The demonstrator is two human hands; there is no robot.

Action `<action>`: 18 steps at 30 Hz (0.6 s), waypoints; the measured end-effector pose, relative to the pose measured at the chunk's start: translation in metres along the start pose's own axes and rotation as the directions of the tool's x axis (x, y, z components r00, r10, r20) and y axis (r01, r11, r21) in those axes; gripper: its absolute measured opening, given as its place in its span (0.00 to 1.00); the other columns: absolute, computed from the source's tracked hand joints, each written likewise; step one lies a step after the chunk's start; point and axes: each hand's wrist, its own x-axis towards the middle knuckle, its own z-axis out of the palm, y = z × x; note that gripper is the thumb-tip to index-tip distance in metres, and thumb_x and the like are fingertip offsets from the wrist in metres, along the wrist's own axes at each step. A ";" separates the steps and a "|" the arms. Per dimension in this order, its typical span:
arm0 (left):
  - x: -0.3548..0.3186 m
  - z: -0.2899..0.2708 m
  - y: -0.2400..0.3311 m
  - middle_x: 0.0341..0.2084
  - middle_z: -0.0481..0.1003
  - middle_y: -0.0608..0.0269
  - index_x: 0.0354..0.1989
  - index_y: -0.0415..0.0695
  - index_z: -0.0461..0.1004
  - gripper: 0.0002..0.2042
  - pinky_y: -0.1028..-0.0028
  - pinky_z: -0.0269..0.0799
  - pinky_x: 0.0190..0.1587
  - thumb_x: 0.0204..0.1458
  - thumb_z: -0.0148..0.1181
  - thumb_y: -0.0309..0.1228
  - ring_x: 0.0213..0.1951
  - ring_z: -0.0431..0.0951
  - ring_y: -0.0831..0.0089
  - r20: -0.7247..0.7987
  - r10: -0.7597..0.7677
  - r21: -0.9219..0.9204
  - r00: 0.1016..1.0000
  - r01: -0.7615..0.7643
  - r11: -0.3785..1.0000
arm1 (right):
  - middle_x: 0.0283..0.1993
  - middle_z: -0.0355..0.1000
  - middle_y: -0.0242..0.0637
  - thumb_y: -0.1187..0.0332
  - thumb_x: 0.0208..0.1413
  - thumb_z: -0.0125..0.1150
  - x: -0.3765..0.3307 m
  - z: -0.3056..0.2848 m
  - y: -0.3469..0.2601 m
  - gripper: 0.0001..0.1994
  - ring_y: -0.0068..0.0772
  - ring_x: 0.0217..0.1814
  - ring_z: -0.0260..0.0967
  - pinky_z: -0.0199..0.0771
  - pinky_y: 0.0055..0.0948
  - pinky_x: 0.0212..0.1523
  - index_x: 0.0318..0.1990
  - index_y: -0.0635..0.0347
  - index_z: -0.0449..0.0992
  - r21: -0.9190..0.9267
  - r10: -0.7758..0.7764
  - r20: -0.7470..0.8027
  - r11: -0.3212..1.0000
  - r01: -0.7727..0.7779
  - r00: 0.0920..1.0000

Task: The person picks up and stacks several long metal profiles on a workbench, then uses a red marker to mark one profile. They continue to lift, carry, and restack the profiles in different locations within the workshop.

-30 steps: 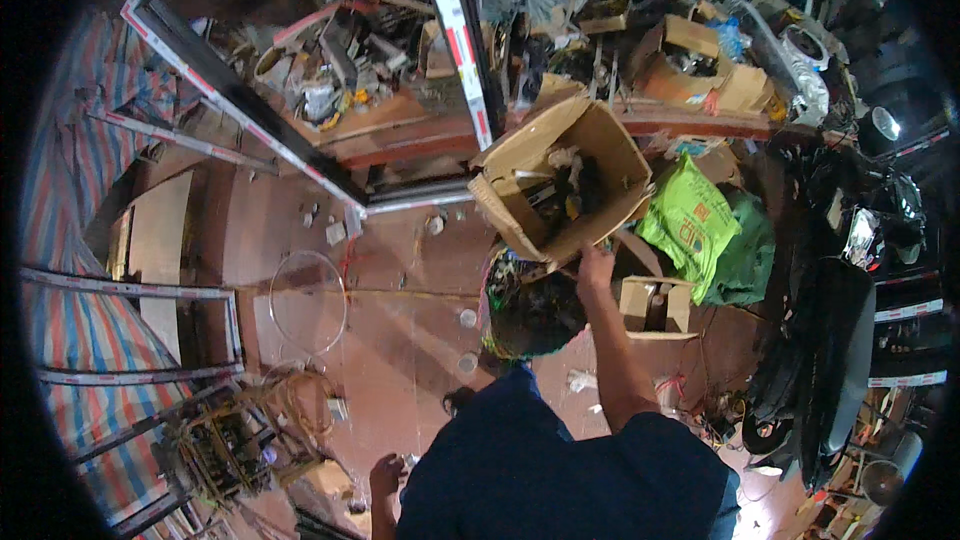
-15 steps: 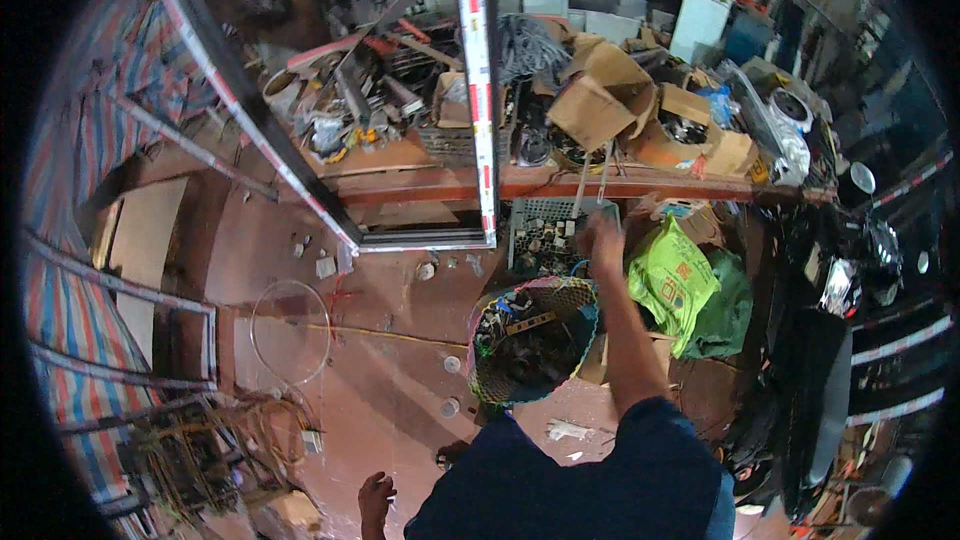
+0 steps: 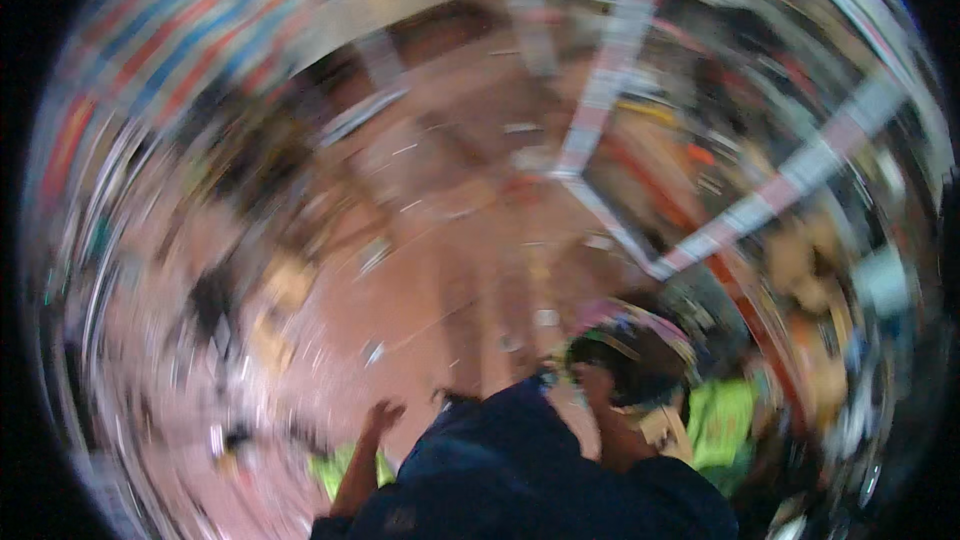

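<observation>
The whole view is smeared by motion. My left hand (image 3: 383, 416) hangs over the reddish-brown floor at the lower left, its fingers seemingly stretched apart with nothing visible in them. At the near edge of a round mesh basket (image 3: 683, 340) is my right hand (image 3: 592, 385); its fingers are too blurred to tell whether they hold anything. Dark contents (image 3: 630, 365) fill the basket, which has a pink and multicoloured rim. Just right of it lies a bright green bag (image 3: 722, 422).
A tall frame with white-taped edges (image 3: 610, 70) stands beyond the basket. Cartons (image 3: 800, 265) and clutter line the right side. Striped sheeting (image 3: 200, 25) hangs at the far left. Another green item (image 3: 345, 470) lies beside my left forearm. Small pieces are scattered over the floor (image 3: 430, 280).
The view has swung left, moving the frame, basket and green bag rightward. My right hand has come back from the crate beyond the basket to beside its near edge.
</observation>
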 end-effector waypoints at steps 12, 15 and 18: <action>-0.247 0.026 0.054 0.30 0.83 0.57 0.54 0.37 0.82 0.27 0.67 0.79 0.30 0.58 0.71 0.49 0.27 0.82 0.69 0.646 -0.761 -0.751 0.062 0.231 -0.619 | 0.29 0.69 0.36 0.56 0.73 0.54 0.103 0.112 -0.180 0.12 0.35 0.28 0.69 0.68 0.35 0.21 0.45 0.54 0.74 0.293 0.085 0.913 0.546 -0.785 0.399; -0.303 0.055 0.074 0.30 0.82 0.61 0.48 0.38 0.83 0.23 0.69 0.76 0.27 0.59 0.69 0.48 0.25 0.80 0.71 0.721 -0.693 -0.693 -0.001 0.025 -0.721 | 0.32 0.72 0.37 0.57 0.71 0.59 0.122 0.236 -0.210 0.12 0.37 0.33 0.73 0.75 0.34 0.30 0.49 0.54 0.74 0.137 0.410 0.586 0.800 -0.585 0.698; -0.312 0.067 0.085 0.31 0.82 0.61 0.46 0.39 0.83 0.21 0.70 0.75 0.26 0.60 0.68 0.48 0.24 0.80 0.72 0.760 -0.641 -0.647 -0.108 -0.042 -0.761 | 0.35 0.75 0.35 0.58 0.69 0.62 0.087 0.346 -0.337 0.12 0.37 0.35 0.76 0.76 0.33 0.31 0.51 0.53 0.74 -0.172 0.469 0.563 0.872 -0.458 0.681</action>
